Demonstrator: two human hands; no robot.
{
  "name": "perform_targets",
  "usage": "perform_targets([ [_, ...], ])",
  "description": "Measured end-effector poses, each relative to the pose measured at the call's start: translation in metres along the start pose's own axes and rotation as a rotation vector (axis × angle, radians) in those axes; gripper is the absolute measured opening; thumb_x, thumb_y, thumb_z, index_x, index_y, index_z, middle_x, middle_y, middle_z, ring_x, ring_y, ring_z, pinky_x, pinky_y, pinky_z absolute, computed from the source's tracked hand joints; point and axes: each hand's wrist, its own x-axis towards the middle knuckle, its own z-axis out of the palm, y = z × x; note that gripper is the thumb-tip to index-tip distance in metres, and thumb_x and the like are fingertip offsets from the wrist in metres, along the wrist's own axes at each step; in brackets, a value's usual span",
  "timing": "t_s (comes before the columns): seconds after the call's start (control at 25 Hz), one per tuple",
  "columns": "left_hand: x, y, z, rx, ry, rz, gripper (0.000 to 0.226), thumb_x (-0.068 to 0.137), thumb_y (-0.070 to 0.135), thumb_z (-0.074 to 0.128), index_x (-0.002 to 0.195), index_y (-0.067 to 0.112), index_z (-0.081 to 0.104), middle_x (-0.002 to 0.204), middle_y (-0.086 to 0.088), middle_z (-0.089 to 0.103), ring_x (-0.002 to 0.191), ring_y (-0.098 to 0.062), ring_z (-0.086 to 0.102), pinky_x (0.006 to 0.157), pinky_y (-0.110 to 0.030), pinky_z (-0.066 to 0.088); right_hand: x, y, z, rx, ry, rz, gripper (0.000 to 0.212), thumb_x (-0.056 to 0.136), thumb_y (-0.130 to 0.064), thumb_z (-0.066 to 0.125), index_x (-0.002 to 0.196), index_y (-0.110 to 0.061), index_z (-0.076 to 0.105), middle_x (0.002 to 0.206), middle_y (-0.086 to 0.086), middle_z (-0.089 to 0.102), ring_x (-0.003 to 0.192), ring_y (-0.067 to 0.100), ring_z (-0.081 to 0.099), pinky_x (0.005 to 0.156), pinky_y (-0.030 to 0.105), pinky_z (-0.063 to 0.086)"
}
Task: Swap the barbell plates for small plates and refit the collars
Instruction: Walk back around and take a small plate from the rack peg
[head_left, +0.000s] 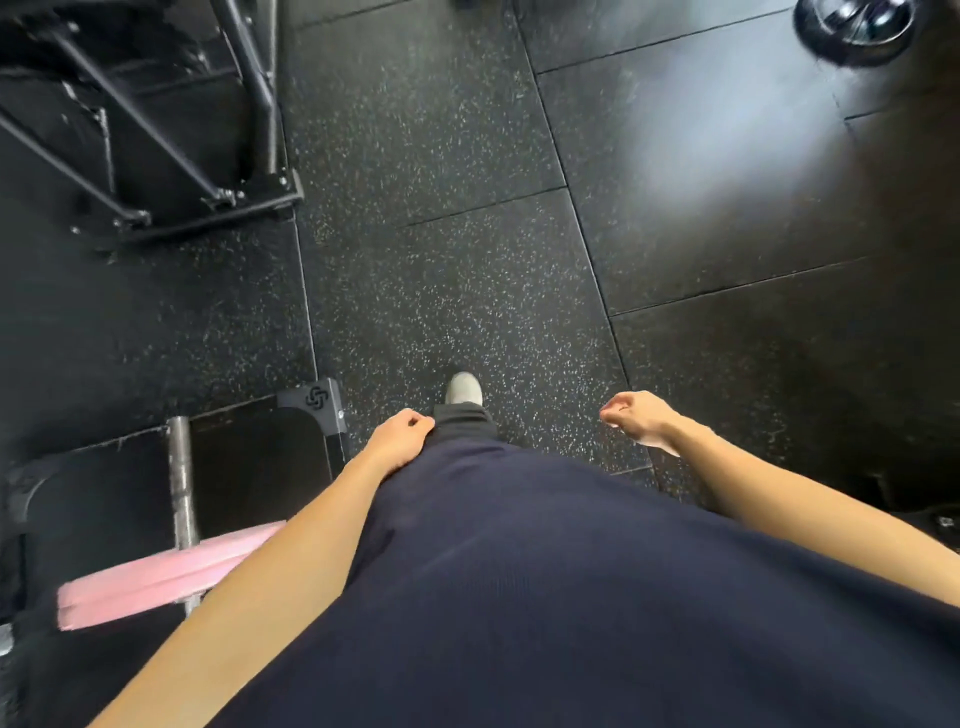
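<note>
A steel barbell sleeve (180, 478) lies at the lower left and carries two pink plates (156, 577) seen edge-on. No collar shows on the bare end of the sleeve. My left hand (400, 436) hangs beside my thigh with loosely curled fingers and holds nothing. My right hand (636, 418) hangs to the right of my body, fingers loosely curled, also holding nothing. Both hands are well away from the barbell. A black plate (854, 28) lies on the floor at the top right corner.
A black metal rack frame (208, 156) stands at the upper left. A black platform edge with a logo bracket (317, 400) sits beside the barbell. Speckled rubber floor tiles (452, 260) stretch ahead of my grey shoe (464, 388).
</note>
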Motion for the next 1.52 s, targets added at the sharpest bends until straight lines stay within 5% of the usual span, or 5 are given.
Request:
perform_targets([
  [0.24, 0.14, 0.137, -0.093, 0.216, -0.152, 0.058, 0.04, 0.1, 0.04, 0.039, 0.129, 0.018, 0.055, 0.139, 0.0, 0.051, 0.125, -0.024, 0.047, 0.092, -0.03, 0.035, 0.111, -0.041, -0.107, 0.051, 0.009, 0.107, 0.03, 0.095, -0.027, 0.056, 0.117, -0.008, 0.065, 0.121, 0.012, 0.065, 0.109, 0.026, 0.061, 0.091, 0.031, 0.046],
  [0.6, 0.299, 0.456, -0.241, 0.662, -0.253, 0.328, 0.04, 0.099, 0.043, 0.044, 0.125, 0.017, 0.058, 0.122, -0.005, 0.064, 0.113, -0.026, 0.058, 0.094, -0.032, 0.042, 0.216, -0.09, -0.308, 0.362, 0.256, 0.289, 0.022, 0.09, -0.022, 0.058, 0.106, -0.013, 0.07, 0.117, 0.006, 0.068, 0.112, 0.025, 0.061, 0.096, 0.031, 0.045],
  [0.96, 0.414, 0.724, -0.237, 0.885, -0.346, 0.406, 0.036, 0.098, 0.04, 0.045, 0.121, 0.018, 0.061, 0.135, -0.003, 0.057, 0.122, -0.022, 0.052, 0.102, -0.031, 0.039, 0.342, -0.041, -0.514, 0.586, 0.24, 0.397, 0.016, 0.09, -0.023, 0.061, 0.102, -0.016, 0.069, 0.116, 0.007, 0.068, 0.108, 0.022, 0.061, 0.096, 0.03, 0.046],
  [1.16, 0.443, 0.885, -0.24, 0.673, -0.209, 0.523, 0.03, 0.098, 0.035, 0.047, 0.116, 0.017, 0.062, 0.128, -0.003, 0.061, 0.117, -0.02, 0.055, 0.093, -0.026, 0.036, 0.372, -0.016, -0.656, 0.649, 0.324, 0.412, 0.02, 0.091, -0.026, 0.059, 0.106, -0.018, 0.07, 0.115, 0.004, 0.068, 0.107, 0.021, 0.06, 0.094, 0.03, 0.044],
  [1.52, 0.543, 1.182, -0.207, 1.107, -0.369, 0.691, 0.037, 0.099, 0.036, 0.04, 0.123, 0.017, 0.06, 0.137, -0.002, 0.056, 0.124, -0.022, 0.051, 0.098, -0.029, 0.036, 0.461, 0.037, -0.823, 0.876, 0.417, 0.566, 0.021, 0.095, -0.022, 0.056, 0.111, -0.014, 0.067, 0.117, 0.006, 0.065, 0.102, 0.019, 0.057, 0.092, 0.031, 0.043],
])
